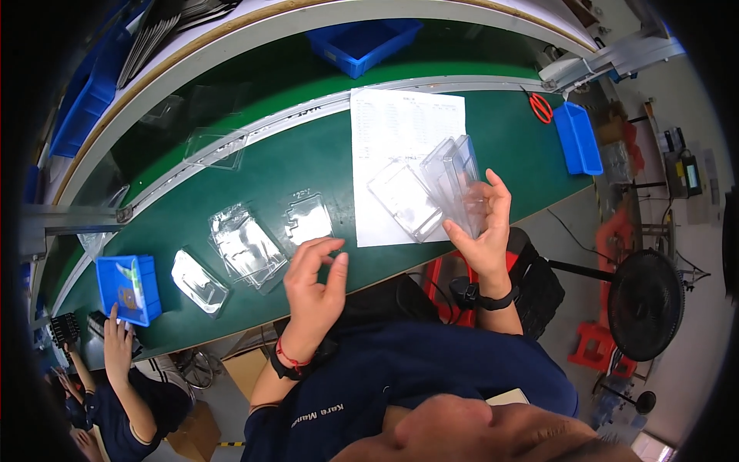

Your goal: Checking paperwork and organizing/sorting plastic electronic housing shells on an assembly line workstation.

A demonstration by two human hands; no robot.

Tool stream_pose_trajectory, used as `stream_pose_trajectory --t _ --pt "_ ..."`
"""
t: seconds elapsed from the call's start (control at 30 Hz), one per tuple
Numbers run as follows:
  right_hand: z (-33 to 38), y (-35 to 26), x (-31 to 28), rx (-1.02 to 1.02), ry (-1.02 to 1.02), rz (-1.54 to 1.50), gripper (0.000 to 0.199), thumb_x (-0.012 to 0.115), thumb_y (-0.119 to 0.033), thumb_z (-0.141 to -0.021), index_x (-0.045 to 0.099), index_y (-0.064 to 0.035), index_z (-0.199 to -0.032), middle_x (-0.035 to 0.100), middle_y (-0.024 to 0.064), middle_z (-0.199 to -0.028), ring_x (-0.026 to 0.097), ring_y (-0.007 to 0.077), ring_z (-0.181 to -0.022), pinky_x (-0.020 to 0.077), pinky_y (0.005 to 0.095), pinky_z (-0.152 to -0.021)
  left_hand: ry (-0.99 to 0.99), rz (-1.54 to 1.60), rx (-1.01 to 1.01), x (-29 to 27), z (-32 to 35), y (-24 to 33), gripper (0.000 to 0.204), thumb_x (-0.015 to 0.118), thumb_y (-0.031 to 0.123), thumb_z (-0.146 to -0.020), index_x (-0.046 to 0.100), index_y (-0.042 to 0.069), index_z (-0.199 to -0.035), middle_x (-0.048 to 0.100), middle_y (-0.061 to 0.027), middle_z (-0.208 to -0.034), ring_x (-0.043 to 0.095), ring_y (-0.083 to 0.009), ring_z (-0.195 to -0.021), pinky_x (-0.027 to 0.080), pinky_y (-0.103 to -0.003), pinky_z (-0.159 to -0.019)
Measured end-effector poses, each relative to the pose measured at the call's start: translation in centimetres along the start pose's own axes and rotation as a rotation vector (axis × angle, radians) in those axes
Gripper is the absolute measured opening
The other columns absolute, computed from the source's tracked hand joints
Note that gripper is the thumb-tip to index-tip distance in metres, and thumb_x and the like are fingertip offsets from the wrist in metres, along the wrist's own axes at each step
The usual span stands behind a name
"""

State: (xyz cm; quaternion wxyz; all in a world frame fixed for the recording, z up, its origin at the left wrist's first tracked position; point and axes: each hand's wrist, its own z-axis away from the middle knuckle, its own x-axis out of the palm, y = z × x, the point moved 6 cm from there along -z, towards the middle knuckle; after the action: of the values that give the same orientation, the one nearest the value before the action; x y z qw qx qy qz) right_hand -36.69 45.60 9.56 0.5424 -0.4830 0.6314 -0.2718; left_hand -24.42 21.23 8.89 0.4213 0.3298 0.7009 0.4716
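Note:
My right hand (489,235) is closed on several clear plastic blister trays (453,175), held tilted over a white printed sheet (389,127). Against them on the sheet is another clear tray (403,199); whether it is separate from the held ones I cannot tell. My left hand (314,289) hovers near the table's front edge, fingers curled and thumb slightly apart, with nothing visible in it. Just beyond it lies a flat clear plastic piece (310,219). Farther left are a stack of clear trays (246,245) and a single clear tray (198,282).
On the green table, red-handled scissors (542,108) and a blue bin (577,138) stand at the right. At the left, a co-worker's hand (117,344) reaches by another blue bin (146,288). A metal rail (308,113) crosses behind. A black fan (645,305) stands right.

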Motion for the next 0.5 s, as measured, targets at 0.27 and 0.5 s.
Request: stream_pose_trajectory --t 0.27,0.5 --pt "0.8 -1.0 2.2 -0.033 -0.058 0.292 0.093 0.082 -0.015 -0.061 0.032 0.0020 -0.137 0.050 0.0183 -0.114 0.053 0.0274 -0.098 0.0451 0.0372 -0.084 -0.223 0.305 -0.317 7.5 -0.5 -4.1 0.056 0.058 -0.001 -0.087 0.035 -0.002 -0.138 0.052 -0.0144 -0.118 0.058 -0.0189 -0.103 0.051 -0.029 -0.084" --pt "0.6 0.5 2.1 0.044 -0.057 0.234 0.092 0.082 -0.014 -0.062 0.032 0.0031 -0.137 0.050 0.0188 -0.114 0.054 0.0280 -0.099 0.0461 0.0364 -0.085 -0.091 0.083 -0.366 8.4 -4.0 -4.7 0.065 0.068 0.010 -0.081 0.036 -0.006 -0.136 0.052 -0.0152 -0.103 0.059 -0.0195 -0.082 0.050 -0.028 -0.061"
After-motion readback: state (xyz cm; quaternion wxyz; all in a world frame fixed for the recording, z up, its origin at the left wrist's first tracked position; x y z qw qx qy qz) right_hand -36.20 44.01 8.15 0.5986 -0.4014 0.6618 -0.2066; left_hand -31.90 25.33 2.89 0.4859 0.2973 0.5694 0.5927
